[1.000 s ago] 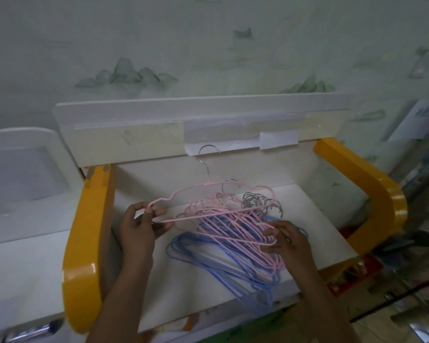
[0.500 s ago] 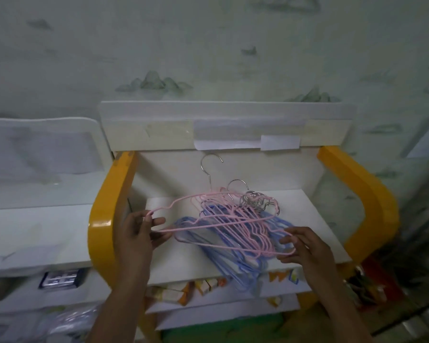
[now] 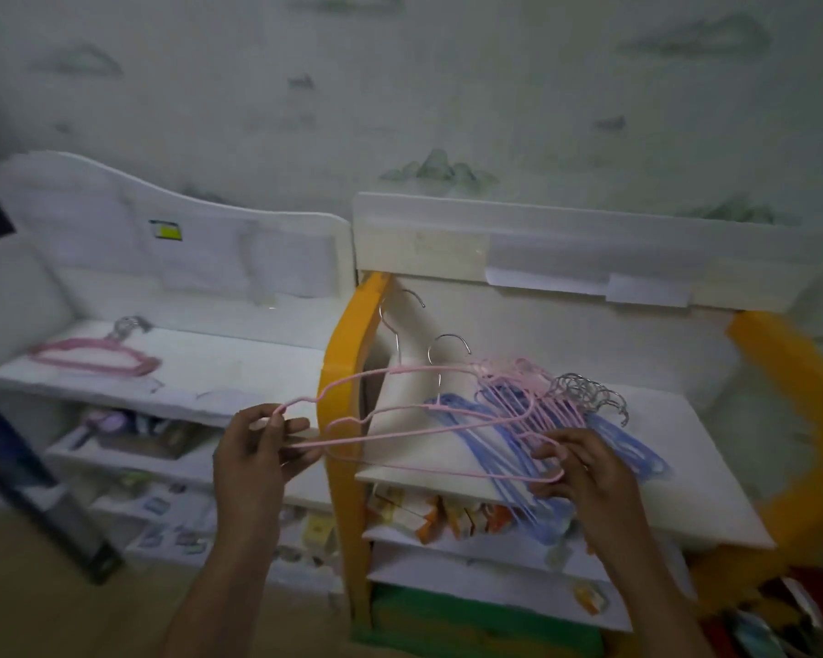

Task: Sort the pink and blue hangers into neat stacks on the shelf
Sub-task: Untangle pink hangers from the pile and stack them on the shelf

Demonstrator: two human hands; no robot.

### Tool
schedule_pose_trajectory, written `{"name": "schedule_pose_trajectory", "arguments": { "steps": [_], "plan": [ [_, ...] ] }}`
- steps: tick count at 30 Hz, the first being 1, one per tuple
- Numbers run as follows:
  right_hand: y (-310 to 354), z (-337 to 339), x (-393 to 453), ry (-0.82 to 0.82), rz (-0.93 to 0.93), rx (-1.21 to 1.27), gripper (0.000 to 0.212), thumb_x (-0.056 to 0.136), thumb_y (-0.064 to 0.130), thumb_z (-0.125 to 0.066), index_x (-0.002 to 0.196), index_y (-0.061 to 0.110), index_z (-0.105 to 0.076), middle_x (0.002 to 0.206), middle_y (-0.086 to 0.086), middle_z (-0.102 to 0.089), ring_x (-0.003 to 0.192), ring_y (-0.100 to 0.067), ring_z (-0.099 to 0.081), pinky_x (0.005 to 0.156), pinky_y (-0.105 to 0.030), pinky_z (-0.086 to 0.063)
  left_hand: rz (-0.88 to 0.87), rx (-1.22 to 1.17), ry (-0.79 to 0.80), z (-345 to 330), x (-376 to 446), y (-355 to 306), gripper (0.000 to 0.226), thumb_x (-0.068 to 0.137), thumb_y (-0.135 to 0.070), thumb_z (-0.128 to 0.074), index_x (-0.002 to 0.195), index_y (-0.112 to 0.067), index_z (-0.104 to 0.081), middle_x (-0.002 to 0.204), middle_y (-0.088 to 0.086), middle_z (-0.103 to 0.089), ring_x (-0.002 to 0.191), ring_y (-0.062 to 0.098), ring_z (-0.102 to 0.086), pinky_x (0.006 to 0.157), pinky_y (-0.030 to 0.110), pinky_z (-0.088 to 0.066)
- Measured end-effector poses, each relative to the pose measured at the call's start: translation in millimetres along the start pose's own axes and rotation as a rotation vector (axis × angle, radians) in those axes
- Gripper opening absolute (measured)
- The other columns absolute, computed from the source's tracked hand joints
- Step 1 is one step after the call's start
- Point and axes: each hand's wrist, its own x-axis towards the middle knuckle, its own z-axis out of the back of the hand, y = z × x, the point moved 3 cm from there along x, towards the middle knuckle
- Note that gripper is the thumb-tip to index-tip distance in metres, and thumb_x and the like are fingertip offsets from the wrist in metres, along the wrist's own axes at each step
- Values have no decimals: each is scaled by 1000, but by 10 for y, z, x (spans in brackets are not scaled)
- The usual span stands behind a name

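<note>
1. Now we hold two pink hangers (image 3: pixel 400 420) clear of the mixed pile (image 3: pixel 542 420) on the right shelf (image 3: pixel 685 467); left hand (image 3: pixel 257 448) pinches their left ends, right hand (image 3: pixel 576 467) curls on their right ends.
2. Next, we judge, they must travel left to the pink stack (image 3: pixel 93 356) on the white shelf (image 3: pixel 234 372), hooks aligned.
3. One yellow label (image 3: pixel 166 229) shows; we cannot read it.

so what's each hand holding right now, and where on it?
Left hand pinches the left ends of two pink hangers. Right hand grips their right ends, at the tangled pile.
</note>
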Motion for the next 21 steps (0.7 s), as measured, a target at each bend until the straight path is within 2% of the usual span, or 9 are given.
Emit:
{"name": "schedule_pose_trajectory", "arguments": {
  "steps": [2, 5, 11, 17, 21],
  "plan": [
    [19, -268, 16, 38, 2, 15, 17, 99, 5, -46, 106, 4, -62, 93, -14, -71, 64, -38, -69, 63, -44, -61, -9, -8, -38, 258, 22, -60, 16, 100, -10, -51, 107, 2, -58, 84, 15, -71, 77, 34, -71, 63, 37, -60],
    [56, -754, 20, 89, -10, 30, 17, 100, 7, -47, 107, 7, -62, 93, -12, -71, 64, -40, -69, 63, -41, -61, -1, -31, -113, 719, 98, -165, 18, 98, -10, -53, 108, 4, -58, 83, 14, -72, 74, 35, -70, 60, 32, -59],
    [126, -1862, -35, 167, 20, 6, 19, 100, 9, -47, 104, 12, -65, 92, -8, -72, 68, -39, -70, 64, -47, -60, -33, 7, -206, 1698, 396, -437, 22, 98, -13, -54, 110, 5, -58, 95, 22, -70, 76, 35, -72, 64, 33, -62],
    [213, -3077, -170, 182, 14, 21, 17, 99, 4, -47, 104, 5, -64, 88, -10, -72, 64, -33, -70, 54, -34, -59, -46, 34, -263, 2724, 799, -670, 21, 100, -14, -51, 111, 2, -59, 96, 19, -68, 78, 30, -72, 60, 29, -60],
    [206, -3730, -220, 194, -8, -13, 17, 100, 7, -48, 107, 7, -63, 94, -12, -70, 62, -32, -71, 60, -39, -61, -32, 74, -307, 3329, 1073, -712, 18, 99, -17, -53, 108, -4, -62, 97, 20, -70, 82, 32, -72, 64, 34, -61]
  ]
}}
